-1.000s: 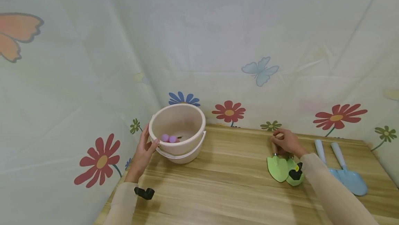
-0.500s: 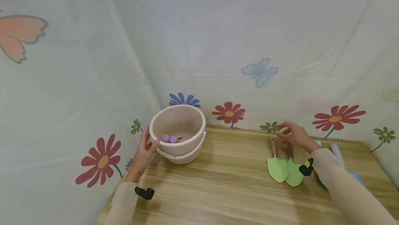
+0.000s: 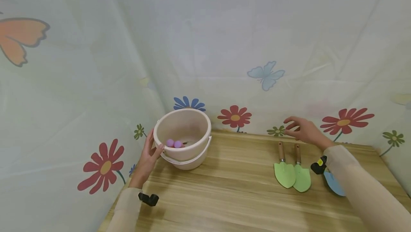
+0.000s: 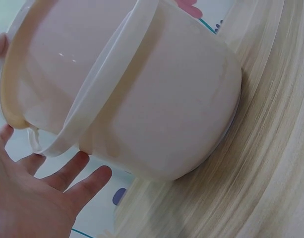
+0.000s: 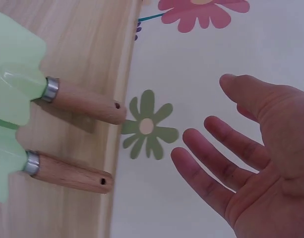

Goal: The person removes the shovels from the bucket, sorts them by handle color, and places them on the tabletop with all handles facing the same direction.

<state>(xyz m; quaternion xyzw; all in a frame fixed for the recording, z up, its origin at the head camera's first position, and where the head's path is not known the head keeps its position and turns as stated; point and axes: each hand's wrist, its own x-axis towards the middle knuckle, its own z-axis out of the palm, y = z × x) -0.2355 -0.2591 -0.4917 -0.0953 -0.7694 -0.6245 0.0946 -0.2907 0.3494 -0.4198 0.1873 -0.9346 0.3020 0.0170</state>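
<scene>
Two green trowels [image 3: 284,175] lie side by side on the wood-grained surface [image 3: 231,192], their blades meeting at the edges. Each blade is smooth and matte, broad at the shoulders and narrowing to a rounded tip. Shiny metal collars [image 5: 51,89] join the blades to rounded wooden handles [image 5: 87,101], each pierced with a hole near its end. The handles point towards the back wall [image 3: 224,46], a creased, slightly glossy sheet printed with flowers and butterflies.

Just beyond the handle ends is the right hand [image 3: 303,132], released and apart from both trowels, its fingers loosely bent and holding nothing. Whether it touches the sheet I cannot tell. Under the right sleeve [image 3: 353,182], a curved blue blade [image 3: 334,184] shows in part.

Well to the left of the trowels stands a bucket [image 3: 183,125] of smooth cream plastic, upright, with a thick round rim and a thin curved bail [image 3: 205,149] hanging down its outside. Two purple balls [image 3: 170,143] sit inside it, side by side. The left hand [image 3: 147,159] holds the bucket's left side, thumb at the rim and fingers spread round the outer wall.
</scene>
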